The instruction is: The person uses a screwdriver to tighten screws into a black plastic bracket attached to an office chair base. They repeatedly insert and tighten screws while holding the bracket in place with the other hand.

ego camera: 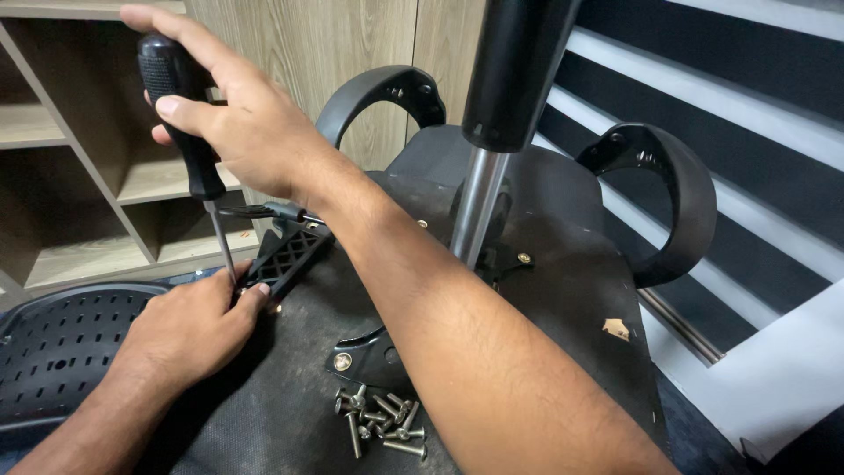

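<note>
An office chair lies upside down, its black seat underside (563, 299) facing up. My right hand (237, 114) grips a black-handled screwdriver (180, 114), held upright, its metal shaft running down to a spot at my left fingertips. My left hand (189, 330) rests on the seat's left edge, fingers pinched around the screwdriver tip beside a black lattice bracket (286, 259). The screw under the tip is hidden by my fingers.
Several loose silver bolts (382, 420) lie on the seat underside. The chrome gas-lift column (479, 207) with its black sleeve rises at centre. Two black curved armrests (673, 193) stand behind. A perforated black backrest (61, 347) lies left; wooden shelves (79, 176) behind.
</note>
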